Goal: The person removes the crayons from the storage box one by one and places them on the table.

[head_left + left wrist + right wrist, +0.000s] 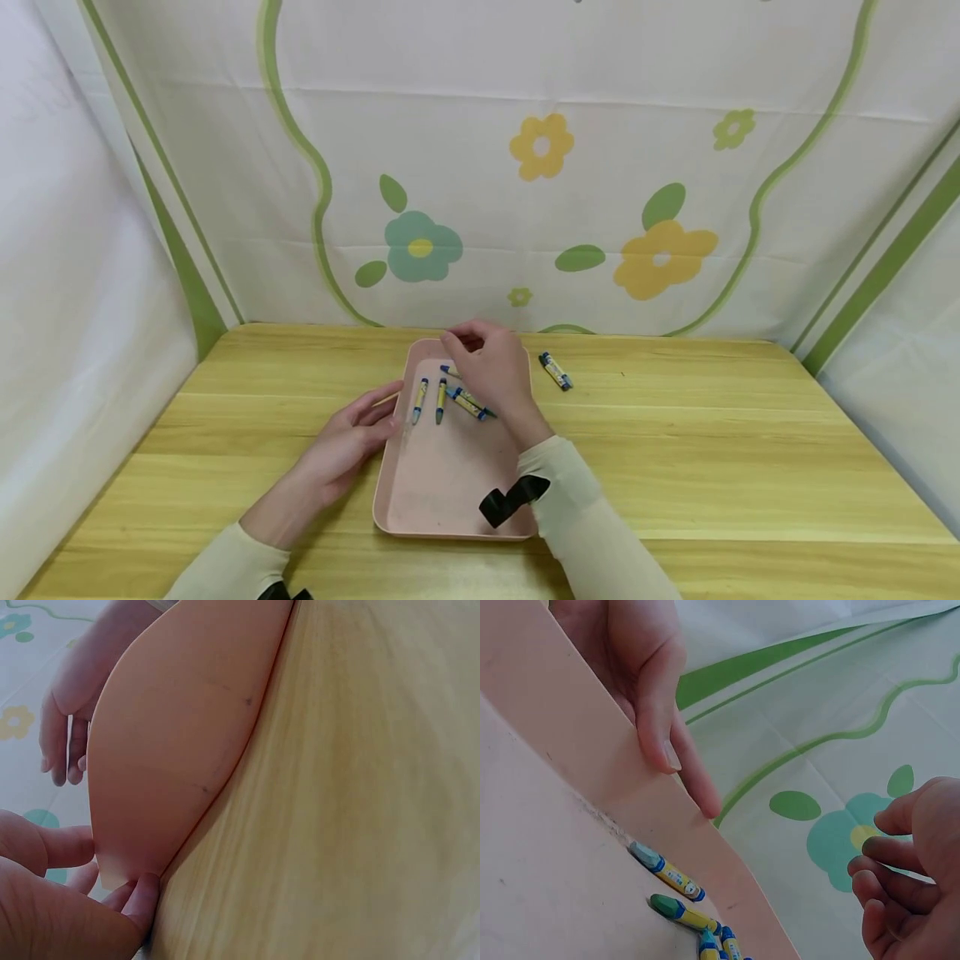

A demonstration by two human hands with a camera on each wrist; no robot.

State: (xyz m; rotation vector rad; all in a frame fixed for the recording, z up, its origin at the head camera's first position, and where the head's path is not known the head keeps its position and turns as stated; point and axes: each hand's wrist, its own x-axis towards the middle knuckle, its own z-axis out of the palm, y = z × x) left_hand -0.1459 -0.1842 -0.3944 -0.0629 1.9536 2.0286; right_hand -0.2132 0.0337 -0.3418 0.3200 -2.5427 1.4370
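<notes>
Table [712,467]: under tray [438,492]
Left hand [347,442]: spread, against tray's left wall
Right hand [491,367]: relaxed, empty, over tray's far end
Crayons [441,402]: likely being arranged; next needs gentle pinch

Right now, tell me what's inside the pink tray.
In the pink tray, at least four crayons lie toward the far end. In the head view, the right hand and sleeve cover part of the tray's right side; anything beneath cannot be seen.
</notes>
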